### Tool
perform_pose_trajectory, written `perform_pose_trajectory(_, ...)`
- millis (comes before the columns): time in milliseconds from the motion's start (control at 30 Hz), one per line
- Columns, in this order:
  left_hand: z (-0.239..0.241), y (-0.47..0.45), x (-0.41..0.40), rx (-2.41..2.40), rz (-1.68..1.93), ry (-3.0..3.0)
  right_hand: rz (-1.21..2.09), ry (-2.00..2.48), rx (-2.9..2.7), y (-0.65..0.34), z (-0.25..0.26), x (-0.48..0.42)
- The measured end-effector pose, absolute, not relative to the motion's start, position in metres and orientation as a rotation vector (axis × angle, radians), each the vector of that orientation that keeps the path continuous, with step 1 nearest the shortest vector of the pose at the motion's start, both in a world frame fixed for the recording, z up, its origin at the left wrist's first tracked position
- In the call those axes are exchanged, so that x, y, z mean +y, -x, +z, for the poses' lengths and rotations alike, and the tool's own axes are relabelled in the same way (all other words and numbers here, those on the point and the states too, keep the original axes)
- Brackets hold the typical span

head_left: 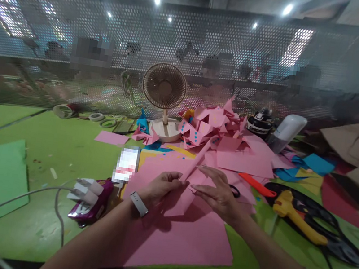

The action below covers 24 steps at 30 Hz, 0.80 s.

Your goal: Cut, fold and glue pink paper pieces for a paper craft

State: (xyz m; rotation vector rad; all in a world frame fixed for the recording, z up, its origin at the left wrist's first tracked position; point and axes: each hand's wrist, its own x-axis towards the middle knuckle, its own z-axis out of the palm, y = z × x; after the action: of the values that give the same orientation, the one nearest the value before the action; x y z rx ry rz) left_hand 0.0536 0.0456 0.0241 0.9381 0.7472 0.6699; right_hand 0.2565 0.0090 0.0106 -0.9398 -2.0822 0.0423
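Currently, a folded pink paper (197, 160) is being pinched at its lower end by the left hand (161, 186), over a pink sheet (177, 252); at its four o'clock, the right hand's (222, 194) grip is being held unclearly, grasping or released.

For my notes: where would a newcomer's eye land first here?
Probably on the heap of folded pink paper at back centre, right of the desk fan. Next, in the middle, on the left hand pinching a pink paper strip above a large pink sheet, with the right hand spread close beside it.
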Motion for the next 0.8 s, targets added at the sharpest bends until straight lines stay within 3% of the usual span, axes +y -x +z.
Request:
perform_pose_trajectory(367, 0.021, -0.052, 0.049, 0.786, 0.603, -1.050, 0.211, 0.892, -2.068, -0.260, 0.005, 0.013)
perform_pose_trajectory(800, 0.012, -0.064, 0.039, 0.781, 0.761, -1.220, 0.663, 1.113, -1.563, -0.243, -0.003, 0.008)
